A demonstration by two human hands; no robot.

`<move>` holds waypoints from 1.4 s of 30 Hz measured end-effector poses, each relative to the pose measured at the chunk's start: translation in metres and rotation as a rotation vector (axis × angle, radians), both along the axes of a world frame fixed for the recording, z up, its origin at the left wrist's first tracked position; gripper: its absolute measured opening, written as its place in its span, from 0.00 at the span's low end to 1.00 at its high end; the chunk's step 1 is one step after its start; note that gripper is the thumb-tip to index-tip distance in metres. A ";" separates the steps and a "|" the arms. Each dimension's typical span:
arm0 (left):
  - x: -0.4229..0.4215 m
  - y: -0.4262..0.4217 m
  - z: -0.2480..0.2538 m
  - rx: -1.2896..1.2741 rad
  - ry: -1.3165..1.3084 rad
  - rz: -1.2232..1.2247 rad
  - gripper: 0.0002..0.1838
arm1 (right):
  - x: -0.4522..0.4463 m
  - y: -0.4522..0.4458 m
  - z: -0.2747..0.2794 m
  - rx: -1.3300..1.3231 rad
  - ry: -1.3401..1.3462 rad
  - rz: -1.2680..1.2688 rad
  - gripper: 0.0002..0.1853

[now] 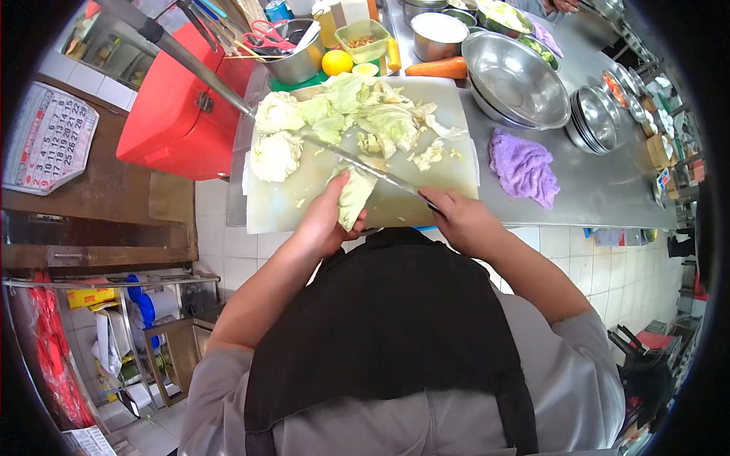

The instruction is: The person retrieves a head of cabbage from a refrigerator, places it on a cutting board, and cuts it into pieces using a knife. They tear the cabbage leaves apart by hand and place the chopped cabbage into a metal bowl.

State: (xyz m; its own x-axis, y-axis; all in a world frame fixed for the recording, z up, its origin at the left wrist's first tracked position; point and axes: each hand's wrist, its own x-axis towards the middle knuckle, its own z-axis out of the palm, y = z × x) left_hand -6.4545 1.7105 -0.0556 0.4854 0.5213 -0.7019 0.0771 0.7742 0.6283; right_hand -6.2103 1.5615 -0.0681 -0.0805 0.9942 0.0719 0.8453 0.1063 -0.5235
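- The cabbage leaf (pixel 354 199) is held upright above the near edge of the cutting board (pixel 445 182); it is the clock's centre here, with 12 on the far side.
- The left hand (pixel 328 216), just beside at 8 o'clock, pinches the leaf, thumb on one side and curled fingers on the other; its forearm runs down toward 7.
- The right hand (pixel 465 222), at 3 to 4 o'clock, has its fingers wrapped round the handle of the knife (pixel 391 179); its forearm slants down toward 4.
- The blade points to 11, passing by the leaf's top; I cannot tell if they touch.
- On the pale board, two cabbage chunks (pixel 276 157) sit at 10 to 11 o'clock, loose leaves (pixel 388 125) from 12 to 1.
- The grey metal worktop (pixel 608 186) spreads to the right: a crumpled purple cloth (pixel 523 167) just before 3, a large steel bowl (pixel 525 72) at 2, a carrot (pixel 437 68) at 1.
- Beyond the board at 12 stands a green tub (pixel 363 39); at 11, a pot (pixel 298 68) with scissors (pixel 270 36).
- Farther out are a red box (pixel 175 121) at 10, a calendar (pixel 49 137) past 9, a cluttered rack (pixel 125 308) at 8 and white floor tiles (pixel 578 266) before 4.
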 end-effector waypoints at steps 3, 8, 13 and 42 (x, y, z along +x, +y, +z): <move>-0.015 0.003 0.000 0.077 -0.022 -0.040 0.27 | 0.011 -0.007 -0.005 -0.034 0.089 -0.042 0.25; -0.022 0.008 -0.004 0.156 -0.070 -0.086 0.25 | 0.005 -0.002 0.014 -0.028 0.116 0.004 0.25; -0.016 0.004 -0.008 0.211 -0.091 -0.060 0.25 | -0.018 0.013 0.046 -0.029 -0.015 0.120 0.26; -0.033 0.010 -0.004 0.694 0.170 -0.349 0.34 | -0.023 0.013 0.045 0.108 -0.033 0.162 0.28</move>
